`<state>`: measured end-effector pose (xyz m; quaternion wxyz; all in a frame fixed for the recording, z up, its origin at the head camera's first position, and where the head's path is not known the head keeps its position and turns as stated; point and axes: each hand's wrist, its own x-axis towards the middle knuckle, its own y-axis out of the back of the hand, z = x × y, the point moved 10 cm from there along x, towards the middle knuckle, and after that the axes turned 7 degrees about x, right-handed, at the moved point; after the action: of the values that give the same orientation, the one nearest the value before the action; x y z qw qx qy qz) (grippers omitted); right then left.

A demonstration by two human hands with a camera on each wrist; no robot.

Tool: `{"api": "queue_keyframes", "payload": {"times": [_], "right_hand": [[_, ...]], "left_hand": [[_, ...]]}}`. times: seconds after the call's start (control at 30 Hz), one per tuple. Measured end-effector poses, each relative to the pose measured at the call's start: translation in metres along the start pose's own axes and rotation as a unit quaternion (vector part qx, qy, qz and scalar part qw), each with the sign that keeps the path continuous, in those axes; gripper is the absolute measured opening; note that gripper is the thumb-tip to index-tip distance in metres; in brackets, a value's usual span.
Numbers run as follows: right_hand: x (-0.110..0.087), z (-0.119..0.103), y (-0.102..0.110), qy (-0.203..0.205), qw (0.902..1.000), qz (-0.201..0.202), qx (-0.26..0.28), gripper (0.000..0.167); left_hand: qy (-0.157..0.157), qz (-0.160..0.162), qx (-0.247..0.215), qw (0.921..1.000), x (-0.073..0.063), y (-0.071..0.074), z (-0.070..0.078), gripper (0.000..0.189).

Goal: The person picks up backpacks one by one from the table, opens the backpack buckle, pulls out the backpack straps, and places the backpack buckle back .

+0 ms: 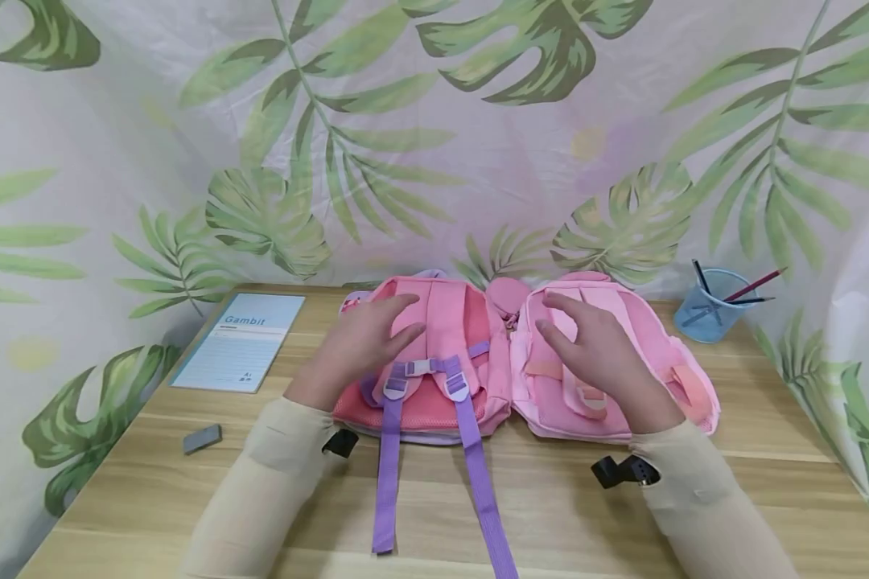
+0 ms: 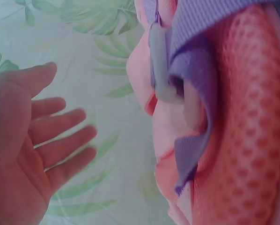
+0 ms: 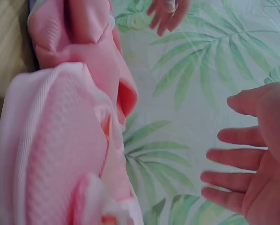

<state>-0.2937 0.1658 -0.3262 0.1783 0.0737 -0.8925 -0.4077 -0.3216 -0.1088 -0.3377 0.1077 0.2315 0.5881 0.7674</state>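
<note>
One coral-pink cloth backpack with long purple straps (image 1: 442,318) lies near the middle of the back edge of the wooden desk (image 1: 565,515). Right beside it lies a pale pink cloth backpack (image 1: 644,338). Both have their shoulder straps on top, maybe so the straps are easy to get at. On the coral-pink one, a small white plastic buckle (image 1: 422,367) joins the two shoulder straps, which seems to keep them close together. Its purple strap ends (image 1: 479,482) lie toward the desk's front edge.

The left hand (image 1: 362,342) is above the coral-pink backpack, and the right hand (image 1: 597,346) is above the pale one. The grip of each hand is wide, with the thumb away from the fingers, and it holds nothing. The wrist views show a gap between each hand and the bags.

A light blue paper notebook (image 1: 242,346) lies by the desk's back left corner. A small grey block (image 1: 203,439), perhaps an eraser, lies near the left edge. A see-through blue cup (image 1: 706,316) stands by the back right corner, likely to stop its pencils (image 1: 756,284) rolling away.
</note>
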Motion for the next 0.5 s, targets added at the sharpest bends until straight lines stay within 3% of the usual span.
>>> {"api": "queue_keyframes", "payload": {"times": [0.27, 0.5], "right_hand": [[0.013, -0.012, -0.026, 0.033, 0.9979, -0.004, 0.055, 0.034], [0.021, -0.021, -0.059, 0.038, 0.9948, -0.043, 0.084, 0.035]], "left_hand": [[0.003, -0.037, -0.093, 0.9949, -0.004, -0.007, -0.013, 0.042], [-0.003, -0.080, -0.115, 0.9901, -0.011, -0.019, -0.021, 0.037]]}}
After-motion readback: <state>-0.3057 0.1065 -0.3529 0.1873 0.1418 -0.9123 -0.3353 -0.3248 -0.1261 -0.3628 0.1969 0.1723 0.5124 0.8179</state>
